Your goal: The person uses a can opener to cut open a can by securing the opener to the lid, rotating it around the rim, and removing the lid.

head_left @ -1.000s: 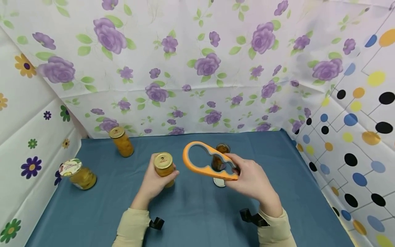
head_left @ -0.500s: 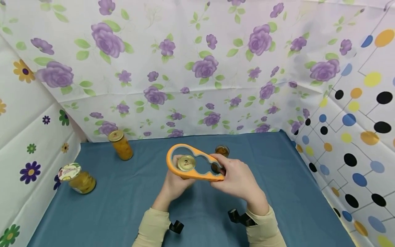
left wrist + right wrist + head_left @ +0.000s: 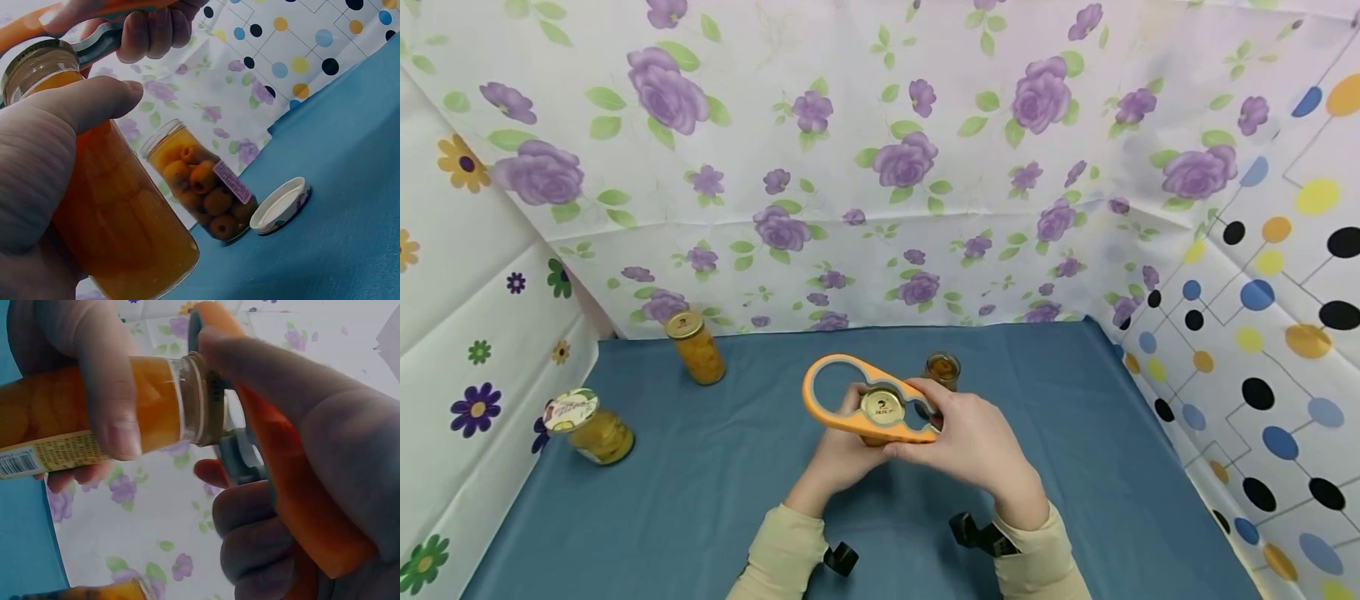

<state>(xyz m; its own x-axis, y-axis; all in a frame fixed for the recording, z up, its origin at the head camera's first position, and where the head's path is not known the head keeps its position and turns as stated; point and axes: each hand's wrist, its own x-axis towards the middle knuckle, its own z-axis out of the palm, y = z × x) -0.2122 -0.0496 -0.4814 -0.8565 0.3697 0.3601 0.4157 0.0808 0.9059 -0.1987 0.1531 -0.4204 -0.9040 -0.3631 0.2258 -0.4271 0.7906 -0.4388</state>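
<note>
My left hand grips a glass jar of orange-yellow fruit, thumb across its side. The jar's gold lid shows through an opening of an orange jar opener with grey toothed inner edges. My right hand holds the opener by its narrow end, fingers curled round it. In the right wrist view the opener's grey inner edge lies against the rim of the lid. Its larger loop extends to the left of the lid.
Behind the hands stands an uncapped jar of olive-like fruit, with its white lid lying beside it. At the left are a gold-lidded jar and a squat jar with a patterned lid. Patterned cloth walls enclose the blue table.
My left hand has brought the jar to the right, beneath the opener. The opener has moved left over it, and the lid has passed from the big loop to the smaller toothed opening.
</note>
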